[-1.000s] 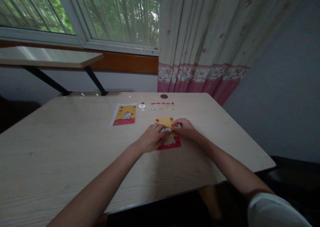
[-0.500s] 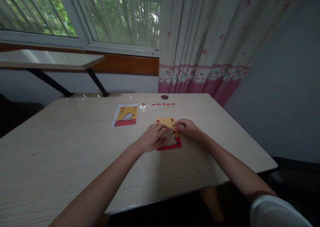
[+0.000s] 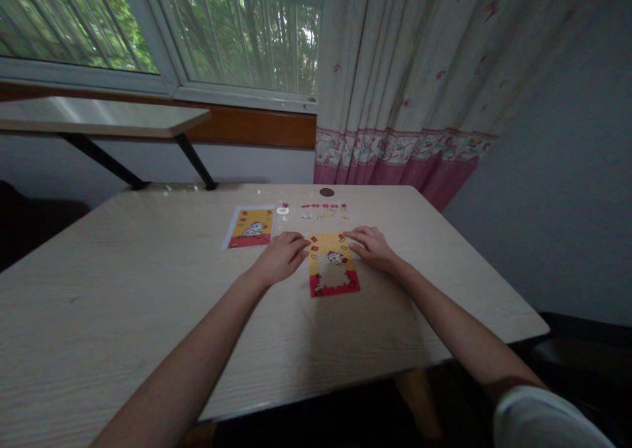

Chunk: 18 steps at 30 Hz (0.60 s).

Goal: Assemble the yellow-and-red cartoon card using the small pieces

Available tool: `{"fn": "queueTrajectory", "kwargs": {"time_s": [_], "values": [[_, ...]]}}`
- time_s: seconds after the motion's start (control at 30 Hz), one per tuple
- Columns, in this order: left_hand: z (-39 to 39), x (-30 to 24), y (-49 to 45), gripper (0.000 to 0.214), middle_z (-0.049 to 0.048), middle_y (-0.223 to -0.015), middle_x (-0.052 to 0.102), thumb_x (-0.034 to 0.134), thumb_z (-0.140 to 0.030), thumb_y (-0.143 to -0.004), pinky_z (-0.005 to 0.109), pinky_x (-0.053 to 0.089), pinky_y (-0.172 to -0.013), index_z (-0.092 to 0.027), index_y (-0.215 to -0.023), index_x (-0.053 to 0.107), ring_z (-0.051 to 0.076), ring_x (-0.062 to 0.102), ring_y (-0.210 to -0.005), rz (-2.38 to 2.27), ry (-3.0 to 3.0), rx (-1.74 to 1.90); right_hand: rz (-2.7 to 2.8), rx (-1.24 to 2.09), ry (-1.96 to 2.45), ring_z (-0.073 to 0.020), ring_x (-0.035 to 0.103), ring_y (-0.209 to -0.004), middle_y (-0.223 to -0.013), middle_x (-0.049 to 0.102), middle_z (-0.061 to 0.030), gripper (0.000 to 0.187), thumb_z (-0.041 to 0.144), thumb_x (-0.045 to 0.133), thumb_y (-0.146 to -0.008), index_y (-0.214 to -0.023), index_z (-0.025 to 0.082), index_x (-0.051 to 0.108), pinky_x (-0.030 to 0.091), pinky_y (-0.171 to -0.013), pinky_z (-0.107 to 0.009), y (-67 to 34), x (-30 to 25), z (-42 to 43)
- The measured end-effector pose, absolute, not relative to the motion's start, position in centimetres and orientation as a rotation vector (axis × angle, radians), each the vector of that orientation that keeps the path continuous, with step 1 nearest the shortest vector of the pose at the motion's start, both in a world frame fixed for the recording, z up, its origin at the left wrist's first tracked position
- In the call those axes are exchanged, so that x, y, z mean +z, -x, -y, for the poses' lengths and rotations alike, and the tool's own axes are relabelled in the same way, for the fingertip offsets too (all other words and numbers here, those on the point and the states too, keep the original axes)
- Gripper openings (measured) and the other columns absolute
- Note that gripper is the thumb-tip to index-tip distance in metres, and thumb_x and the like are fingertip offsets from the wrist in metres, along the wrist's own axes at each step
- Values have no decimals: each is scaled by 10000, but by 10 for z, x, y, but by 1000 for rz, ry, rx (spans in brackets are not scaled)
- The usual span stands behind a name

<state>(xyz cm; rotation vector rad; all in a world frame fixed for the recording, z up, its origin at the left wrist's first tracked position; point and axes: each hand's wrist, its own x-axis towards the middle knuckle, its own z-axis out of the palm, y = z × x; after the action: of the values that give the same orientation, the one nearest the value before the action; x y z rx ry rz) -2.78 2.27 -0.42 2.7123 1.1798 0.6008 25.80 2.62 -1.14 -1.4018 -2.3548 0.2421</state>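
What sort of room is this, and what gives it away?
Probably a room in a home, perhaps a bedroom or study: a floral curtain beside a window, and a light wood-grain desk with a raised shelf.

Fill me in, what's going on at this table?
A person has both bare hands at a partly filled jigsaw puzzle on the table. The left hand is at its upper left edge, the right hand at its upper right; neither visibly holds a loose piece. The yellow top and red bottom are in place around a gap below the middle. A row of red pieces and some paler pieces lie beyond it, with a matching picture sheet to the left.
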Motion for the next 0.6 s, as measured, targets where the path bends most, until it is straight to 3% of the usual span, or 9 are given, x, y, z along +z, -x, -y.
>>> {"fn": "queueTrajectory", "kwargs": {"time_s": [0.6], "values": [[-20,-5,24,293,108,-1080,563,420,-297,-893,410,404,-882,-172,-1118,560,244,501,-1018,-1226,-2739,560,2331,181,1468,-232,454,-1041,-1134,587,-61,333,386,476,-875,-1171,279,583,324,-892,-408,-247,-10,-23]]}}
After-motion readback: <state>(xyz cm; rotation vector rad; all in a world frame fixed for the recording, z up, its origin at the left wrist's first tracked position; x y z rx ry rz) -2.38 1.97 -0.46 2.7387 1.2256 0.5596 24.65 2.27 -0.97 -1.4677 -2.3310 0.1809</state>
